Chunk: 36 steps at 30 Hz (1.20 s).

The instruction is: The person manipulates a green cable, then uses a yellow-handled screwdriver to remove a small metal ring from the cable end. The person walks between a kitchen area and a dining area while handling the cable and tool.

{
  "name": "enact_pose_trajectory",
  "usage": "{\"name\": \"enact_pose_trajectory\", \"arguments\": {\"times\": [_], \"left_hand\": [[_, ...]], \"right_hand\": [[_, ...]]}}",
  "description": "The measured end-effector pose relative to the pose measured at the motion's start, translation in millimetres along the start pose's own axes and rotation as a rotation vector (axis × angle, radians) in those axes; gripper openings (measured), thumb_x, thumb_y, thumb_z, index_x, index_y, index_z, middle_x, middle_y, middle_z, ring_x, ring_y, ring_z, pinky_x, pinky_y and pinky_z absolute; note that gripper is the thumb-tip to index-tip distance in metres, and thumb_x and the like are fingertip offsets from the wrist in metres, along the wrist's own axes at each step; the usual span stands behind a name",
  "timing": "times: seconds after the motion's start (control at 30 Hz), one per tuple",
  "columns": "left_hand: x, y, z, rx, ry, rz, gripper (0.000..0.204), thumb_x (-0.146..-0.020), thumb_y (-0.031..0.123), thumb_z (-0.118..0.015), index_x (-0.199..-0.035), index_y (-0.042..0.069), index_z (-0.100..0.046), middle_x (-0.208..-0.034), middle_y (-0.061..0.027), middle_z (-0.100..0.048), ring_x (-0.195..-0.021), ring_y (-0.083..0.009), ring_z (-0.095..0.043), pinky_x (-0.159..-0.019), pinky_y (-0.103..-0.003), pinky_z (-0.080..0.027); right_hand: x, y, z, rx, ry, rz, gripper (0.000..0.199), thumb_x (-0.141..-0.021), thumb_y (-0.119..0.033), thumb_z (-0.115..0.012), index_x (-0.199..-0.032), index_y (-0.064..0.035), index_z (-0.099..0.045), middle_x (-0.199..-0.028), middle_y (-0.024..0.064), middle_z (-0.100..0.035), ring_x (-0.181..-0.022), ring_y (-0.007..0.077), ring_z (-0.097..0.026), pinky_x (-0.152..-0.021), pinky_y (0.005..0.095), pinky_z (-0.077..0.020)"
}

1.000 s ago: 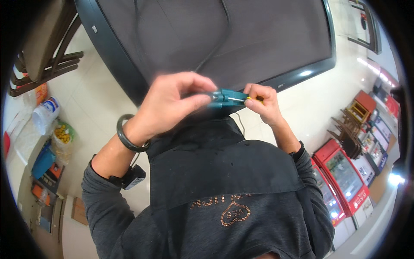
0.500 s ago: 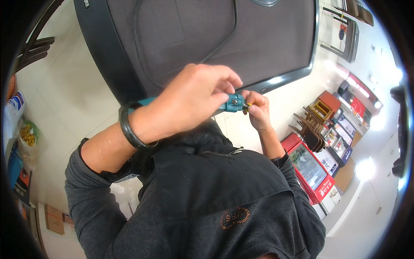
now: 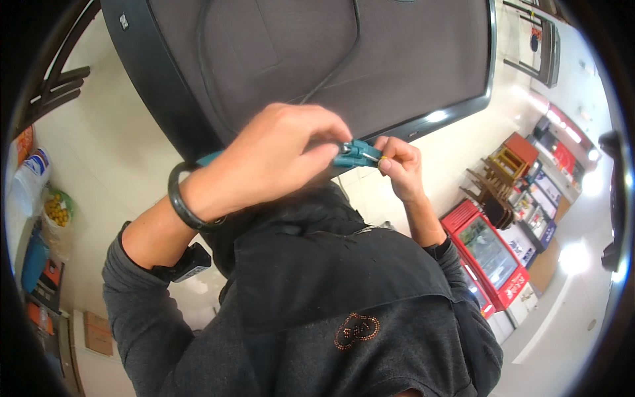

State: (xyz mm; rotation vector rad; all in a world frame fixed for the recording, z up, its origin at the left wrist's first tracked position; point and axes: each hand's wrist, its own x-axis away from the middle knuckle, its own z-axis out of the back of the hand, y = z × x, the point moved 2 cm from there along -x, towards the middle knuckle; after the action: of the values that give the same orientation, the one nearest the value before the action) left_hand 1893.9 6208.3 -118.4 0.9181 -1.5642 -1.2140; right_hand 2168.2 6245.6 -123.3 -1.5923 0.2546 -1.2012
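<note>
A teal tool body lies crosswise in front of my waist, and its other end shows beyond my left wrist. My left hand reaches over it with curled fingers; the thumb and fingertips close on its metal-fitted part. Much of the tool is hidden under that hand. At its right end, my right hand pinches a thin metal rod with a yellow part. The rod lies along the tool's teal end; its exact kind is too small to tell.
Just ahead stands a dark-topped table with a black rim and a black cord on it. A red glass-fronted cabinet and stacked wooden chairs are at right. At left are a bag of yellow fruit and a carton.
The tool has rolled, so a different side faces up. My left hand has shifted slightly left and down, its fingers closer together; my right hand has moved slightly right.
</note>
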Motion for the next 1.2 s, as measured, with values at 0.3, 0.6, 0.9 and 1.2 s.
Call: {"name": "enact_pose_trajectory", "arguments": {"times": [0.3,0.6,0.9,1.2], "left_hand": [[21.6,47.7,5.5,-0.702,0.013,-0.192,0.013,-0.078,0.006,-0.074,-0.089,0.006,-0.067,-0.088,-0.0068,-0.064,-0.086,-0.0253,-0.061,-0.084,-0.036,-0.042],[24.6,58.5,-13.8,-0.94,-0.102,-0.248,0.02,-0.078,-0.002,-0.072,-0.092,0.004,-0.06,-0.089,-0.0074,-0.06,-0.084,-0.0267,-0.059,-0.083,-0.037,-0.042],[32.3,60.7,-8.0,-0.868,-0.11,-0.16,0.02,-0.08,-0.004,-0.07,-0.094,0.004,-0.059,-0.092,-0.008,-0.06,-0.088,-0.0263,-0.059,-0.09,-0.037,-0.041],[36.3,57.6,-3.5,-0.78,0.026,-0.108,0.022,-0.083,-0.001,-0.069,-0.103,0.006,-0.062,-0.084,-0.0049,-0.058,-0.085,-0.024,-0.058,-0.087,-0.036,-0.04]], "right_hand": [[15.0,-34.8,-15.6,0.299,0.135,0.163,0.044,-0.075,-0.022,-0.08,-0.062,-0.0075,-0.041,-0.06,0.002,-0.048,-0.055,0.0098,-0.045,-0.051,0.026,-0.0327],[28.4,-37.6,-23.4,0.309,0.123,0.152,0.047,-0.074,-0.025,-0.081,-0.063,-0.0063,-0.039,-0.057,0.004,-0.036,-0.052,0.0123,-0.035,-0.049,0.0307,-0.029],[27.4,-47.8,-29.6,0.494,0.192,0.319,0.045,-0.075,-0.029,-0.079,-0.064,-0.006,-0.042,-0.058,0.007,-0.043,-0.05,0.0216,-0.042,-0.049,0.0342,-0.0346],[18.6,-47.5,-29.1,0.474,0.149,0.334,0.042,-0.077,-0.03,-0.079,-0.066,-0.0079,-0.045,-0.059,0.0072,-0.045,-0.051,0.0219,-0.044,-0.049,0.0332,-0.0356]]}}
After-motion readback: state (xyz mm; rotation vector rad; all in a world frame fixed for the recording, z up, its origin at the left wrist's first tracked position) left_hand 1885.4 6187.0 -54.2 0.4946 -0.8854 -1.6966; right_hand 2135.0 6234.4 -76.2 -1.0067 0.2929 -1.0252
